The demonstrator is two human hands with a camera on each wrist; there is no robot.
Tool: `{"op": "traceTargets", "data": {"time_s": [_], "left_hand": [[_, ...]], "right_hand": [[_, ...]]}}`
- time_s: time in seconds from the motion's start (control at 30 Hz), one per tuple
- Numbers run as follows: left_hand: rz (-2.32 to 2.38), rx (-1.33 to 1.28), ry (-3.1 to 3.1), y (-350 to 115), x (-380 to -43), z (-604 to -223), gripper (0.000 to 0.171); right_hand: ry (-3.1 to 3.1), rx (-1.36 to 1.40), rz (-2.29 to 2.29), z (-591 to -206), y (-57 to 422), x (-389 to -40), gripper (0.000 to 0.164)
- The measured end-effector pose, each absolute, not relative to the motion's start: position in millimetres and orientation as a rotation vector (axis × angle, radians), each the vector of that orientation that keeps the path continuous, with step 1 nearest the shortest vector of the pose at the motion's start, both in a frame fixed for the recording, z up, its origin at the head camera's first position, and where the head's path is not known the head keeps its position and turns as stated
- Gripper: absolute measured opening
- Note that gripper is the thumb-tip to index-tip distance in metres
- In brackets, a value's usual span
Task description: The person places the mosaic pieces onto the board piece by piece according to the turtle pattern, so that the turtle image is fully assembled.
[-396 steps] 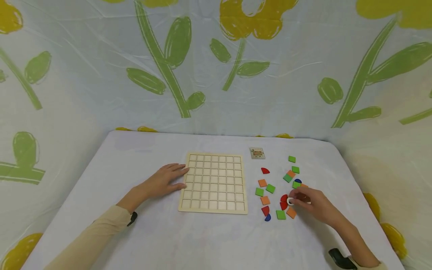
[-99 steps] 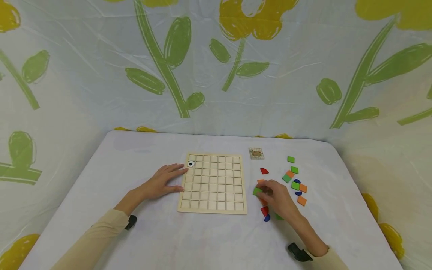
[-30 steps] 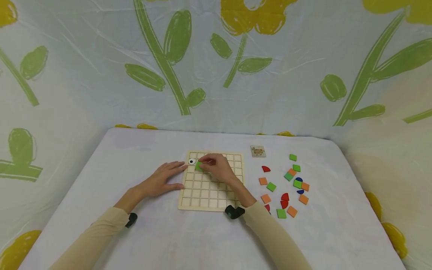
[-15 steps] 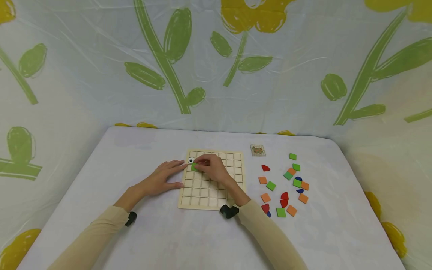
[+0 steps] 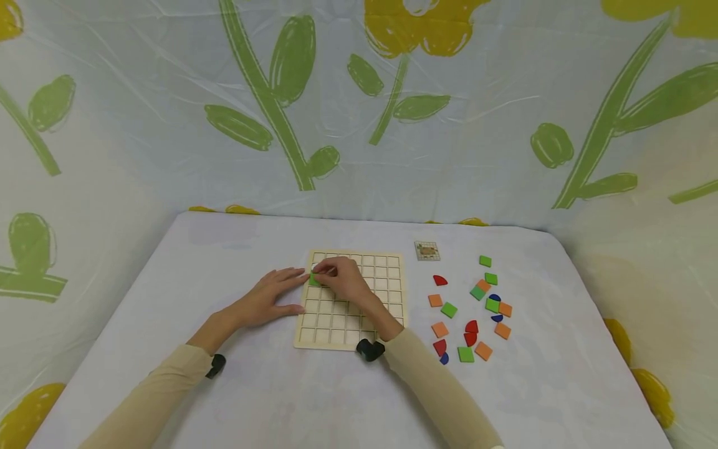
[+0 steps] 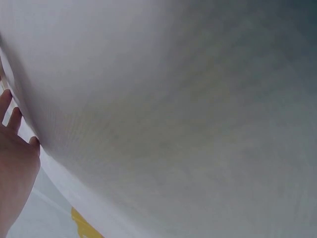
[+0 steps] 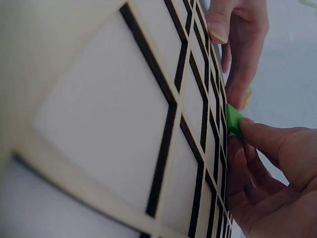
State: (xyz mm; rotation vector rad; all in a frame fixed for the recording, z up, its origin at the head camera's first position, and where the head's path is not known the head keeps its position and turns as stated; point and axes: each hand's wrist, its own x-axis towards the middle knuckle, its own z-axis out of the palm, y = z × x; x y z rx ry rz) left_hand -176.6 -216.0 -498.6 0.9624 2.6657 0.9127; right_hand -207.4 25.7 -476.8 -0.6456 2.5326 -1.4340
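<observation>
The right hand [image 5: 343,280] pinches a green square tile [image 7: 233,119] at its fingertips, near the far-left corner of a pale wooden grid board [image 5: 338,337]; the left hand [image 5: 266,300], fingers extended, lies at the board's left edge.

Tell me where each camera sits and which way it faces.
Head: worn on the head, facing forward and down at the table and grid board; beige sleeves, left hand and right hand show.
Left wrist: worn there, mostly facing a pale surface; part of the left hand shows at left.
Right wrist: worn there, looking across the grid board at a green tile pinched by the right hand; left hand beyond.
Head and right wrist share board, tile, both hands.
</observation>
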Motion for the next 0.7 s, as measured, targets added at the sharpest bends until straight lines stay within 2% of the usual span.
{"op": "traceTargets", "data": {"time_s": [0.7], "left_hand": [[0.924,0.967,2.661,-215.6,-176.9,-499.1,0.076]], "right_hand": [[2.6,-0.615,-1.327,-472.8,21.8,-202.2,0.018]]}}
